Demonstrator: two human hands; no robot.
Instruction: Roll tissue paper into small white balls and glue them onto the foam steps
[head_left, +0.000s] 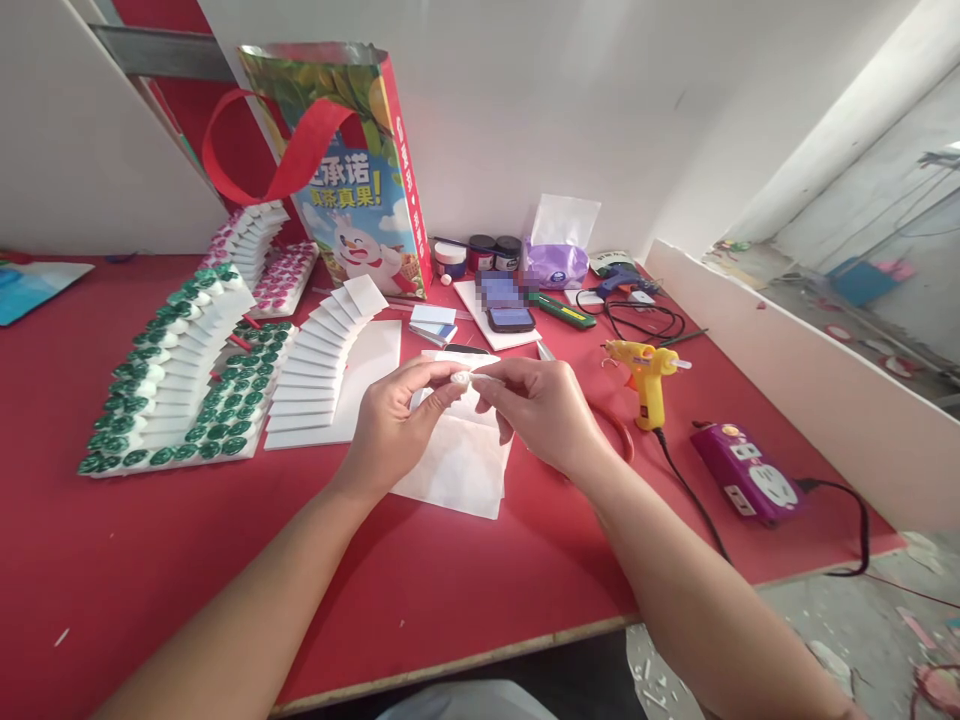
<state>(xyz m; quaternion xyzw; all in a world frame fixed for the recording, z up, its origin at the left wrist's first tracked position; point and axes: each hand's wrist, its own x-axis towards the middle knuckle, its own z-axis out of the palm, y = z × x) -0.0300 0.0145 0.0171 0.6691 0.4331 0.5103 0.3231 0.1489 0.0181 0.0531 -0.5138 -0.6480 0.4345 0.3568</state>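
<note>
Has a red table (187, 600) spread beneath everything, as a flat base within arm's reach. Has a printed bag (352, 190) stood upright at the back by the white wall (525, 110), likely to leave the nearer part to the forearms (277, 580). Has a green-and-white panel (176, 380) at left, and beside it white stepped strips (319, 350) on a white board (373, 370), probably grouped apart to avoid being brushed. Has white paper (457, 470) laid below the fingers, perhaps to guard the surface. Has a purple power block (739, 470) and a yellow glue gun (651, 385) at right, seemingly for ready reach. Brings left hand (397, 420) and right hand (544, 400) almost together above the paper, thumbs and fingers nearly closed, pinching one small white roll (460, 378): left at the thick end, right at the thin tail, presumably raised for fine control. As to limits, meets a low white partition (795, 385) along the right side; runs out of table at the near edge, under both forearms; finds broadest room in front of the panel, left of the left forearm; leaves barely a gap between opposing fingertips.
</note>
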